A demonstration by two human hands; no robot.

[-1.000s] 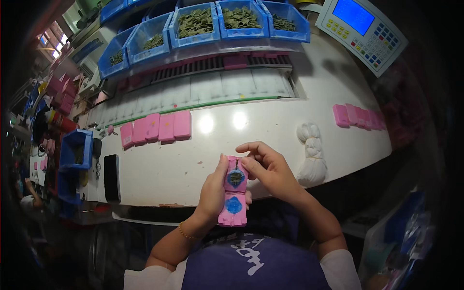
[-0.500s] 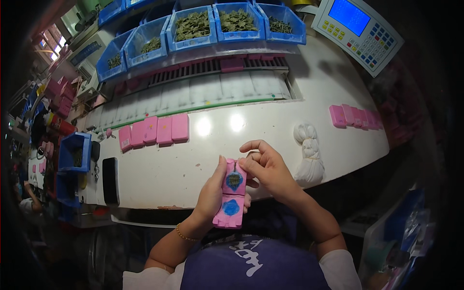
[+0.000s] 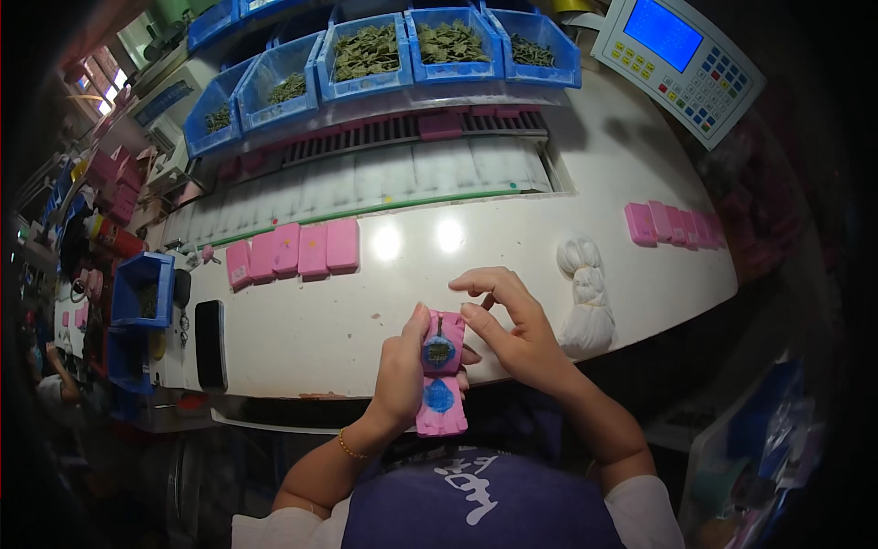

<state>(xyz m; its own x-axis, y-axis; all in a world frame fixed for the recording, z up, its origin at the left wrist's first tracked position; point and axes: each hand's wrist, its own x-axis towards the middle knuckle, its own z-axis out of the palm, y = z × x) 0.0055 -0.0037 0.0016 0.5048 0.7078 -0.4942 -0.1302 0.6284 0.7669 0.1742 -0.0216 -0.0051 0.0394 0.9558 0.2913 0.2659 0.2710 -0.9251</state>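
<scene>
OK so right now your left hand [image 3: 400, 366] is wrapping around the open pink case [image 3: 446, 371], thumb lying along its left side, and it's keeping a closed grip on it. The case is sitting just above the near edge of the white table [image 3: 302, 339], right in front of you, its two halves lying one far, one near. The far half is holding a greenish-brown piece [image 3: 440, 354] in its blue patch, with a thin dark line running from it toward the far edge, while the near half is just showing its blue patch [image 3: 438, 395]. Biggest change from half a second ago: your right hand [image 3: 526, 339] isn't pressing its fingertips on that far edge anymore. Its thumb and index finger are spreading wider, thumb tip hovering by the far right corner, and I can't tell if it's still touching. It doesn't seem to be gripping anything. The case is also sitting slightly nearer to you than before. Everything else is staying put: the pink blocks [image 3: 287, 252] are lining up far left of your hands, the white bundle [image 3: 586, 293] is lying to the right, and the black phone [image 3: 210, 343] is resting well off to the left.
</scene>
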